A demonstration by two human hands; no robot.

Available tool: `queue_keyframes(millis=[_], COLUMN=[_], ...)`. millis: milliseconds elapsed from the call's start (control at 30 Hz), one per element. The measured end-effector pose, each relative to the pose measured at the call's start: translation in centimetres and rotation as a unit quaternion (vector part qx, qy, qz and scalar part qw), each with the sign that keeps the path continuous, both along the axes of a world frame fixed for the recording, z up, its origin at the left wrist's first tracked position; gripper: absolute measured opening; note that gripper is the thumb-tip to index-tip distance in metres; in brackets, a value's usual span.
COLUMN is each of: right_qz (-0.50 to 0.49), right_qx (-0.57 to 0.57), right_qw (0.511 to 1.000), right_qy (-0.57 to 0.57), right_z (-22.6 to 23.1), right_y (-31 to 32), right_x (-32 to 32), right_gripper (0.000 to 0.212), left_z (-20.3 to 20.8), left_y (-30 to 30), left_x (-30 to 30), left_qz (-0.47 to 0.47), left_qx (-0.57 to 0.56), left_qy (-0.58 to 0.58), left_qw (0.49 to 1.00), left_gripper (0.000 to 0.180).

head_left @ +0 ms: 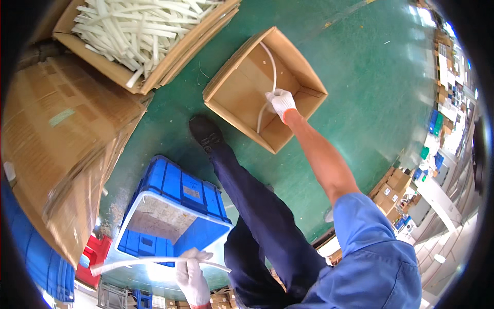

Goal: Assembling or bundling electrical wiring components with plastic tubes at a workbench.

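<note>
A person in a blue shirt works over a green floor, the frame's centre serving as the middle of the clock. A bulky brown carton fills ten o'clock. At eleven, a cardboard bin brims with loose white strips. A blue crate lies open at eight o'clock, while an open carton sits just past twelve, beyond a dark shoe.

Both hands wear white gloves. The right hand reaches into the open carton from one o'clock, its fingers apparently closed on a curved strip that shows on both sides of the glove; the fingertips are too small to read clearly. At seven o'clock, beside the mouth of the blue crate, the left hand grips a second strip, thumb and fingers pinched near its middle and both ends free, one toward nine o'clock, the other toward five.

The step in hand looks like handling strips one per hand, with the right one at the open carton. Whether it is being laid down or lifted, one cannot tell; either move calls for keeping the springy-looking ends clear of the cardboard walls.
</note>
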State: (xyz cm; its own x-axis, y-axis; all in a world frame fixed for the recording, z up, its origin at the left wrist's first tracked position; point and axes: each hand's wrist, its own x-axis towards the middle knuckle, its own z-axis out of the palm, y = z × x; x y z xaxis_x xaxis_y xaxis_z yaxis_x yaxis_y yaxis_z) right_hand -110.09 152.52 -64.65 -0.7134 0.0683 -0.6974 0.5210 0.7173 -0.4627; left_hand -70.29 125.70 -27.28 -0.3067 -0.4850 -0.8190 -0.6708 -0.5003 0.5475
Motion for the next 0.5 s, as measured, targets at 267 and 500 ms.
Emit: queue_keyframes(millis=[267,500], right_qz=[-0.214,-0.143], right_qx=[-0.424,-0.475], right_qw=[0.84,0.828], right_qy=[-0.263,-0.26], right_z=[32.0,44.8], right_y=[-4.9,-8.8], right_x=[3.9,6.3], right_gripper=[0.025,0.03], left_z=[11.2,17.2], left_y=[-0.3,0.3], left_x=[-4.2,-5.7], left_qz=[0.209,0.238], left_qx=[0.253,0.277], left_qy=[0.126,0.191], left_qw=[0.936,0.911], left_gripper=[0.023,0.021])
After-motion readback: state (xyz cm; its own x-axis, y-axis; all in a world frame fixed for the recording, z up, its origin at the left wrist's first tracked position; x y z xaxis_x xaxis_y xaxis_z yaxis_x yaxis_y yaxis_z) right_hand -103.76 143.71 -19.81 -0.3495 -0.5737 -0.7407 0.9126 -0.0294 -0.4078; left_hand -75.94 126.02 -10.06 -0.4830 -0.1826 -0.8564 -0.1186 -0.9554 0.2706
